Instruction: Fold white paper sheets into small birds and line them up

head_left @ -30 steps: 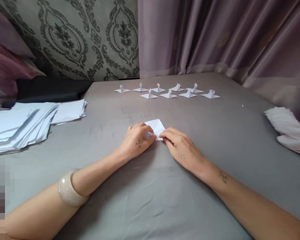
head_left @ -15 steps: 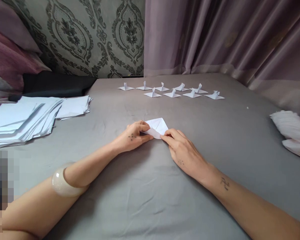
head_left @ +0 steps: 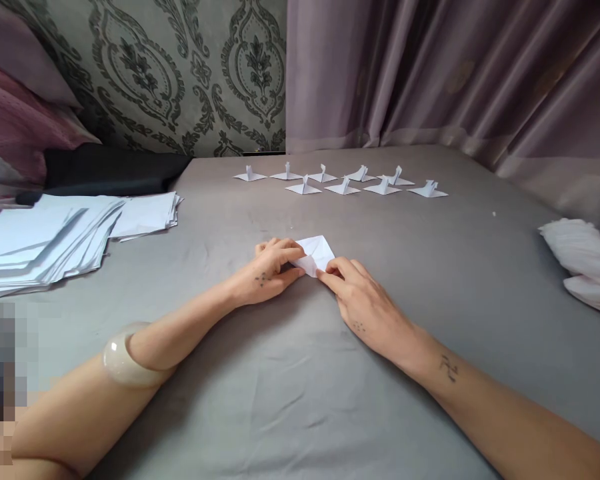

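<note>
A small folded piece of white paper (head_left: 319,250) lies on the grey sheet between my hands, its front flap lifted a little. My left hand (head_left: 275,270) grips its left side, with the thumb below and the fingers curled over the top. At the lower right edge, my right hand (head_left: 357,290) pinches the paper between thumb and fingertips. My fingers hide both side corners of the paper.
Several folded paper birds (head_left: 345,185) stand in two rows at the back. On the left lie a stack of white paper sheets (head_left: 45,240) and a black cloth (head_left: 115,170). A crumpled white cloth (head_left: 580,257) rests at the right edge, and a purple curtain (head_left: 340,73) hangs behind.
My left fingers have moved slightly to the right over the paper, covering more of its left side and flap. My right hand keeps its pinch at nearly the same place.
</note>
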Motion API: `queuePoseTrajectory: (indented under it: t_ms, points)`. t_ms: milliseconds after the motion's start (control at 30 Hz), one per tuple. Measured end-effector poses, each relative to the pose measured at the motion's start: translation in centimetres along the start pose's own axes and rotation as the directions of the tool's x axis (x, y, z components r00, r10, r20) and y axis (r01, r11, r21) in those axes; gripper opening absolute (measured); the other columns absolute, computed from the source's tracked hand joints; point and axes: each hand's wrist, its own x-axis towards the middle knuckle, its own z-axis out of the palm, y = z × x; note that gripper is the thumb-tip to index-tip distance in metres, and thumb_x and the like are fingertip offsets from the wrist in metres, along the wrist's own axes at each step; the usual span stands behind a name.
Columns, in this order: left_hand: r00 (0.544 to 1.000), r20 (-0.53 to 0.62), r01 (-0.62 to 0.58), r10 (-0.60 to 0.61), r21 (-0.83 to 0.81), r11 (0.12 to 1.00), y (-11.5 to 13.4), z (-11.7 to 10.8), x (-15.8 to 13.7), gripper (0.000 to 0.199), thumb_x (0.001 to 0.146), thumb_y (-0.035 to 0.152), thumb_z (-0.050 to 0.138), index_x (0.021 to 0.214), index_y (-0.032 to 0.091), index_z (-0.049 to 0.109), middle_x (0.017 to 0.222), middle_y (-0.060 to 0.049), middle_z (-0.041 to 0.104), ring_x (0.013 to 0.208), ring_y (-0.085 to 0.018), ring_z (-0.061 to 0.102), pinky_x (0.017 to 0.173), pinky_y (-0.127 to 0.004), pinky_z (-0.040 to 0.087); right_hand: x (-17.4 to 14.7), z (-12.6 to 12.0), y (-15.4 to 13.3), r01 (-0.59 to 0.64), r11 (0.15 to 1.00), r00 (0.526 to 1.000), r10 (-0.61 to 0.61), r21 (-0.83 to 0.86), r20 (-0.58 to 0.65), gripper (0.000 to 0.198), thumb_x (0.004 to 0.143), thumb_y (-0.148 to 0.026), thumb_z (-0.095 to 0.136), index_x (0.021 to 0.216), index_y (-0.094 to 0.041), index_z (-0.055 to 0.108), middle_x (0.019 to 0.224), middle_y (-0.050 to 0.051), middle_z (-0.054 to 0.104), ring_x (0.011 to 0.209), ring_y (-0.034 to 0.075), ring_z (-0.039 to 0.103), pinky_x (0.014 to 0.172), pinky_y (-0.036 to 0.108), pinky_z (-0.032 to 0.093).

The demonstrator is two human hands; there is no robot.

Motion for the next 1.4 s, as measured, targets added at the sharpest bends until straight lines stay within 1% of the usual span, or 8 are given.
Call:
queuePoseTrajectory:
  t_ms: [133,267,367,467,600,800,1167,1400]
  points:
    - [0.996,-0.039,-0.071,0.077,0.121,0.99,0.3,0.1,0.1,0.02,0.094,0.026,0.046,0.108,0.026,0.061,0.114,-0.006,0.058,0.105,-0.022,0.048,0.095,-0.042,0.031,0.0,0.0,0.0,0.007,1.0,1.0,-0.008,-0.014,-0.004,0.041,0.092,-0.004,0.033,0.119,-0.02,0.06,0.108,0.009,0.057,0.095,0.02,0.05,0.08,0.034,0.048]
    - [0.952,-0.26,-0.055,0.164,0.38,0.923,0.3,0.2,0.0,0.039,0.09,0.043,0.054,0.125,0.025,0.052,0.123,-0.013,0.051,0.108,-0.027,0.043,0.092,-0.043,0.031,0.0,-0.1,-0.2,-0.006,0.999,1.0,0.007,-0.054,0.014,0.039,0.092,-0.005,0.035,0.118,-0.019,0.061,0.108,0.01,0.057,0.094,0.021,0.049,0.076,0.034,0.048]
    - [0.909,-0.375,0.006,0.181,0.447,0.894,0.4,0.4,-0.2,0.04,0.09,0.049,0.052,0.117,0.021,0.054,0.111,-0.012,0.056,0.097,-0.025,0.046,0.084,-0.039,0.034,0.0,-0.2,-0.3,-0.009,0.998,1.0,0.011,-0.069,0.023,0.041,0.091,-0.004,0.034,0.116,-0.019,0.062,0.106,0.01,0.056,0.093,0.021,0.05,0.075,0.033,0.048]
    - [0.937,-0.265,-0.089,0.227,0.449,0.889,0.7,0.6,-0.3,0.024,0.096,0.039,0.045,0.101,0.02,0.059,0.102,-0.009,0.062,0.089,-0.021,0.05,0.078,-0.035,0.033,-0.1,-0.3,-0.3,-0.004,0.997,1.0,0.006,-0.071,0.028,0.04,0.09,-0.003,0.035,0.114,-0.02,0.062,0.106,0.01,0.056,0.094,0.021,0.05,0.077,0.033,0.047]
    - [0.951,-0.098,-0.24,0.294,0.369,0.898,1.0,1.0,-0.4,0.026,0.099,0.026,0.038,0.097,0.018,0.063,0.101,-0.007,0.068,0.087,-0.018,0.056,0.075,-0.033,0.035,-0.2,-0.4,-0.3,-0.016,0.997,0.999,0.02,-0.069,0.048,0.041,0.088,-0.001,0.034,0.111,-0.021,0.062,0.106,0.009,0.054,0.094,0.021,0.049,0.077,0.033,0.047]
    - [0.946,-0.057,-0.293,0.319,0.27,0.917,0.9,1.4,-0.6,0.029,0.099,0.023,0.037,0.106,0.018,0.065,0.108,-0.008,0.069,0.096,-0.018,0.061,0.083,-0.033,0.04,-0.4,-1.2,-0.8,-0.058,0.989,0.993,0.071,-0.134,0.096,0.04,0.085,0.001,0.036,0.109,-0.021,0.061,0.102,0.01,0.052,0.088,0.021,0.049,0.073,0.033,0.046]
    - [0.941,0.036,-0.324,0.336,0.377,0.868,1.7,0.7,-0.7,0.031,0.098,0.026,0.039,0.106,0.019,0.068,0.105,-0.006,0.07,0.092,-0.019,0.06,0.084,-0.036,0.041,-1.7,-3.9,0.3,-0.069,0.985,0.978,0.098,-0.16,0.182,0.03,0.088,-0.008,0.041,0.097,-0.026,0.063,0.097,0.005,0.056,0.083,0.017,0.053,0.064,0.031,0.04]
    - [0.932,0.104,-0.362,0.348,0.334,0.87,1.7,0.3,-0.6,0.034,0.099,0.024,0.035,0.107,0.017,0.067,0.109,-0.009,0.065,0.093,-0.019,0.058,0.085,-0.033,0.043,-1.4,-5.0,1.3,-0.126,0.985,0.963,0.149,-0.114,0.224,0.032,0.088,-0.011,0.042,0.094,-0.029,0.068,0.1,0.002,0.062,0.083,0.017,0.058,0.063,0.029,0.037]
